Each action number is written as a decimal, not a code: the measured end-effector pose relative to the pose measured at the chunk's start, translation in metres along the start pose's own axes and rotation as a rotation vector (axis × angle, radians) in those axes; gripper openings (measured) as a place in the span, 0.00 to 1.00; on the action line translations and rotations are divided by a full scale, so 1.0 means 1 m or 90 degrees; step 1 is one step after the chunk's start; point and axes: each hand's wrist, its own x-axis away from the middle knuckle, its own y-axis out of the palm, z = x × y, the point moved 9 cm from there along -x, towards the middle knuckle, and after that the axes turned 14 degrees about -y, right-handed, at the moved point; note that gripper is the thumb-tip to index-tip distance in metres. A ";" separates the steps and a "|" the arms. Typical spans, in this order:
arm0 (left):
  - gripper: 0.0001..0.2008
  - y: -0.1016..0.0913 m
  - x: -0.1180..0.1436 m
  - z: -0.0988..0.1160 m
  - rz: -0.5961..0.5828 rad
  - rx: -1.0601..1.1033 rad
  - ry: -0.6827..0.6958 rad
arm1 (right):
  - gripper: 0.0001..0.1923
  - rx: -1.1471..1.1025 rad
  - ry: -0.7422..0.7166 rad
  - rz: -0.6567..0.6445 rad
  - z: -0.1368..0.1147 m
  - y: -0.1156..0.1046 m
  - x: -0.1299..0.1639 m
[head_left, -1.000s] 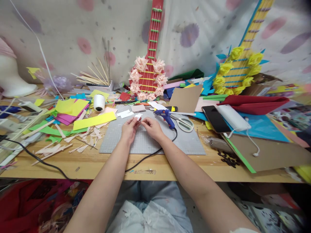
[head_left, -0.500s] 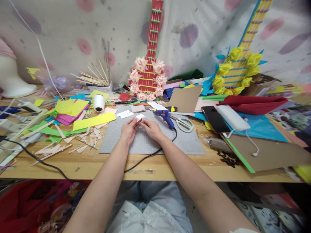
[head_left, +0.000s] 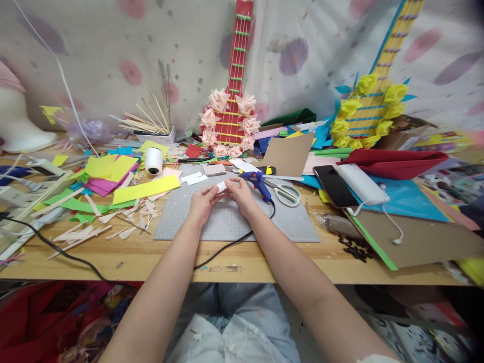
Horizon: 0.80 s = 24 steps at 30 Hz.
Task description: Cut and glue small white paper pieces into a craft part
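Between my two hands is a small white piece of paper (head_left: 221, 187), pinched at both ends above the grey cutting mat (head_left: 234, 222). My left hand (head_left: 202, 202) grips its left side, fingers closed. From the right, my right hand (head_left: 239, 193) closes thumb and fingers on its other end. Fingers cover part of the piece. Just right of my right hand lies a blue glue gun (head_left: 260, 185), its black cord crossing the mat, beside scissors (head_left: 287, 193) with pale handles. Several white paper strips (head_left: 194, 178) and a small greyish-pink block (head_left: 215, 170) sit behind my hands.
A red paper guitar (head_left: 229, 121) with pink flowers stands at the back, a yellow one (head_left: 365, 113) to its right. Paper scraps (head_left: 139, 217) and a white spool (head_left: 154, 161) lie left. A phone (head_left: 334, 185) and cardboard (head_left: 416, 237) lie right.
The white paper has turned and moved slightly right and down between my fingers. My right hand has lifted its fingers higher over it. Things on the table look unmoved.
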 end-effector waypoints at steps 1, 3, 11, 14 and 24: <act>0.11 -0.001 0.000 0.000 0.008 -0.013 0.001 | 0.20 -0.023 -0.006 0.021 0.000 -0.002 -0.002; 0.11 -0.001 -0.001 -0.001 0.018 -0.032 0.002 | 0.21 -0.041 -0.032 0.055 -0.003 -0.007 -0.006; 0.11 0.004 -0.001 -0.001 0.046 -0.087 -0.001 | 0.20 0.013 -0.138 0.078 -0.030 -0.012 -0.005; 0.12 0.005 -0.001 -0.001 0.061 -0.090 -0.002 | 0.20 0.022 -0.146 0.075 -0.032 -0.012 -0.004; 0.11 0.004 -0.005 -0.002 0.106 -0.088 -0.002 | 0.19 0.026 -0.152 0.067 -0.031 -0.012 -0.006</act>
